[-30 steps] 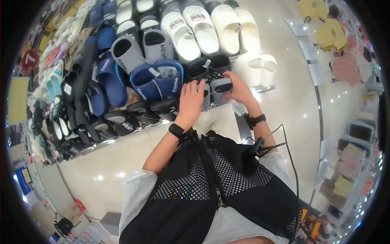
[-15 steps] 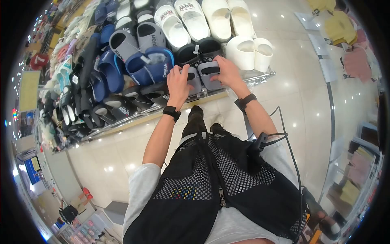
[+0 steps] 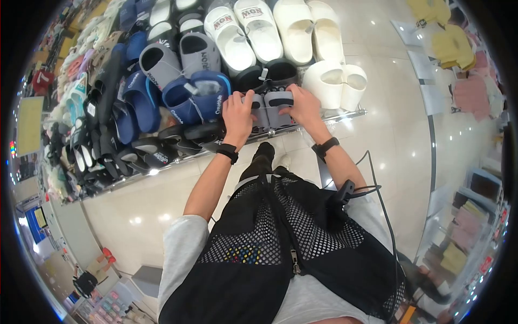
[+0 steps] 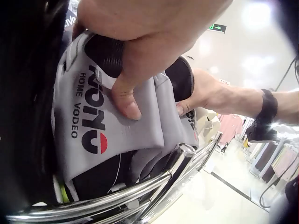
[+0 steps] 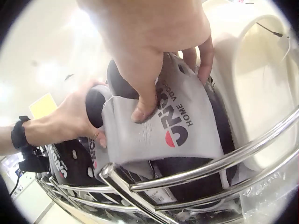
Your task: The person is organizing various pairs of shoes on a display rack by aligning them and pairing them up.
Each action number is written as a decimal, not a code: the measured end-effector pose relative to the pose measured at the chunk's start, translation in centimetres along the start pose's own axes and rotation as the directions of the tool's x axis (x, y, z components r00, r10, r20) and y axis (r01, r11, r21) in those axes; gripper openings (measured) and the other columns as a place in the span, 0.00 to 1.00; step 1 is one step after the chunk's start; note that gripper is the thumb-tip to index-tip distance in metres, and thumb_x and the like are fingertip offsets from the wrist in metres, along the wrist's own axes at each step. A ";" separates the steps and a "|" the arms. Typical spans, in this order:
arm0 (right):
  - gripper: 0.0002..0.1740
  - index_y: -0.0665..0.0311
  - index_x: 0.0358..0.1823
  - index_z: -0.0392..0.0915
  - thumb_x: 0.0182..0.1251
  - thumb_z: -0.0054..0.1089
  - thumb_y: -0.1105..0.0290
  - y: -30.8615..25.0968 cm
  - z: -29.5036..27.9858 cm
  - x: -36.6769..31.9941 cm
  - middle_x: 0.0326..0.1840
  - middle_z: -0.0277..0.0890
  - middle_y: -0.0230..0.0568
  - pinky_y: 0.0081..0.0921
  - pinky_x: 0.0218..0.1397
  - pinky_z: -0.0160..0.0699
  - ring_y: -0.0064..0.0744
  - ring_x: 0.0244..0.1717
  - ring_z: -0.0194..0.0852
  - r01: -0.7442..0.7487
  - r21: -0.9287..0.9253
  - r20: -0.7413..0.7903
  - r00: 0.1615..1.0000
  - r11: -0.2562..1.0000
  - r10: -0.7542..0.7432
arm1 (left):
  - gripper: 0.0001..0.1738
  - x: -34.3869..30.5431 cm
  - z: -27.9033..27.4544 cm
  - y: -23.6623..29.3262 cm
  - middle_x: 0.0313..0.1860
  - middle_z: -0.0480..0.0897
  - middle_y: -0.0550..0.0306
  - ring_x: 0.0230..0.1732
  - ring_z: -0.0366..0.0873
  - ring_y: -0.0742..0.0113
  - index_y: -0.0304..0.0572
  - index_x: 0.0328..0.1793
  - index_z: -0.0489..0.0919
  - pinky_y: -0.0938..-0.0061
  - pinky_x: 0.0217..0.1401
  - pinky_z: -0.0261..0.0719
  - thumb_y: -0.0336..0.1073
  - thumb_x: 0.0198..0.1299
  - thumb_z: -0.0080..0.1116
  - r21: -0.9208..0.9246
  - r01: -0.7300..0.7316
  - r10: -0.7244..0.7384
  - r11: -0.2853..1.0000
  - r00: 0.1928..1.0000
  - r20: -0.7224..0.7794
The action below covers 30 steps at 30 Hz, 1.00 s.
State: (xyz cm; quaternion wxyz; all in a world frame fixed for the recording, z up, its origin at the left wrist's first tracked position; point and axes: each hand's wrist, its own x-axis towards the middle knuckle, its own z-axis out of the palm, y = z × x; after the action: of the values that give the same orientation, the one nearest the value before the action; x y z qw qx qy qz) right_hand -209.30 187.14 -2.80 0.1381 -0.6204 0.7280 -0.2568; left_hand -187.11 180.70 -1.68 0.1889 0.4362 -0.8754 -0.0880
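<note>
A pair of grey slides (image 3: pixel 278 111) with black insides sits at the front edge of the rack, their straps side by side. My left hand (image 3: pixel 238 117) grips the left slide (image 4: pixel 107 126), its thumb pressed on the strap near the "HOME VODEO" print. The right slide (image 5: pixel 163 130) is held by my right hand (image 3: pixel 304 108), thumb on the strap's front and fingers over its outer side. A thin cord (image 5: pixel 111 99) shows at the straps' inner edges. Black slippers (image 3: pixel 280 73) lie right behind the pair.
Blue slides (image 3: pixel 197 97) stand left of the grey pair, chunky white slides (image 3: pixel 334 83) right of it. A chrome rail (image 3: pixel 318 120) borders the rack's front, close under the hands. Folded clothes (image 3: pixel 458 210) are displayed at the right, across the tiled floor (image 3: pixel 377 135).
My left hand has shifted from over the slides to the left one's outer side, its thumb now on the strap. The right hand stays at the right slide.
</note>
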 end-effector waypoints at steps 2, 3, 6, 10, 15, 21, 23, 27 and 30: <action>0.39 0.55 0.52 0.77 0.36 0.90 0.57 0.2 0.4 0.0 0.46 0.86 0.36 0.44 0.49 0.81 0.49 0.51 0.85 -0.029 0.011 -0.023 0.999 1.000 0.029 | 0.44 -0.1 0.4 -0.1 0.51 0.77 0.50 0.55 0.78 0.48 0.48 0.68 0.78 0.55 0.56 0.75 0.26 0.37 0.79 0.016 -0.022 0.023 1.000 0.998 -0.052; 0.39 0.56 0.51 0.78 0.35 0.90 0.58 0.0 0.3 0.0 0.46 0.85 0.36 0.43 0.50 0.82 0.49 0.51 0.84 -0.031 0.011 -0.030 0.999 0.999 0.031 | 0.47 -0.1 0.7 -0.2 0.50 0.77 0.52 0.54 0.78 0.48 0.50 0.68 0.77 0.55 0.55 0.75 0.28 0.34 0.82 0.026 -0.027 0.029 0.999 0.996 -0.090; 0.39 0.56 0.51 0.78 0.34 0.91 0.58 -0.4 -0.5 0.0 0.46 0.85 0.36 0.42 0.52 0.82 0.48 0.52 0.84 -0.026 0.020 0.001 1.000 0.999 0.026 | 0.47 0.1 0.9 -0.6 0.51 0.77 0.51 0.54 0.78 0.48 0.50 0.67 0.77 0.54 0.56 0.75 0.27 0.32 0.81 0.021 -0.015 0.017 1.000 0.996 -0.086; 0.44 0.58 0.58 0.77 0.37 0.91 0.58 -0.7 -2.0 -0.8 0.53 0.83 0.42 0.43 0.60 0.81 0.52 0.58 0.81 -0.009 0.077 0.101 0.995 0.997 0.001 | 0.48 -0.3 -3.2 0.9 0.54 0.77 0.49 0.59 0.77 0.47 0.47 0.69 0.76 0.55 0.63 0.74 0.24 0.33 0.79 -0.105 0.001 0.009 0.994 0.995 0.095; 0.47 0.62 0.64 0.73 0.43 0.90 0.58 -1.0 -3.5 -0.7 0.60 0.79 0.48 0.44 0.66 0.78 0.56 0.64 0.77 -0.045 0.109 0.248 0.969 0.993 0.017 | 0.51 -1.4 -3.7 0.5 0.60 0.76 0.47 0.63 0.75 0.45 0.48 0.72 0.74 0.55 0.68 0.73 0.27 0.35 0.82 -0.124 -0.006 0.022 0.992 0.991 0.130; 0.58 0.65 0.82 0.62 0.52 0.87 0.59 -1.3 -7.4 2.0 0.78 0.72 0.55 0.40 0.80 0.70 0.51 0.77 0.71 -0.079 0.167 0.540 0.842 0.983 -0.024 | 0.46 0.6 -6.9 -0.6 0.68 0.76 0.47 0.71 0.74 0.45 0.41 0.77 0.70 0.55 0.71 0.76 0.40 0.52 0.80 -0.375 0.061 0.056 0.925 0.955 0.291; 0.57 0.65 0.82 0.63 0.53 0.87 0.59 -2.5 -9.1 4.3 0.78 0.72 0.54 0.40 0.80 0.69 0.51 0.78 0.71 -0.061 0.190 0.490 0.871 0.980 -0.041 | 0.44 3.1 -8.7 -1.1 0.69 0.76 0.46 0.71 0.74 0.45 0.40 0.76 0.71 0.55 0.71 0.77 0.41 0.55 0.79 -0.365 0.028 0.060 0.930 0.973 0.225; 0.52 0.66 0.81 0.64 0.57 0.83 0.59 -4.9 -11.0 9.8 0.79 0.71 0.56 0.41 0.82 0.67 0.53 0.80 0.67 0.098 0.125 0.286 0.949 0.987 -0.130 | 0.38 9.6 -9.3 -2.4 0.73 0.75 0.42 0.73 0.73 0.43 0.34 0.76 0.71 0.55 0.73 0.76 0.37 0.62 0.72 -0.248 -0.072 0.080 0.966 0.997 0.023; 0.52 0.66 0.81 0.64 0.58 0.81 0.59 -5.5 -9.7 14.3 0.82 0.66 0.57 0.43 0.83 0.65 0.55 0.83 0.62 0.283 -0.005 0.144 0.949 0.959 -0.279 | 0.36 14.8 -6.8 -3.9 0.77 0.72 0.39 0.78 0.70 0.42 0.31 0.77 0.69 0.56 0.78 0.73 0.32 0.64 0.67 -0.093 -0.114 0.106 0.989 0.991 -0.083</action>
State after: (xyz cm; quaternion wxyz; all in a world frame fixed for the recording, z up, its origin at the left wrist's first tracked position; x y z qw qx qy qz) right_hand -212.52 174.67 9.92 0.1436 -0.7361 0.6239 -0.2198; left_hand -189.55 166.63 7.07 0.2486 0.3805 -0.8848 -0.1031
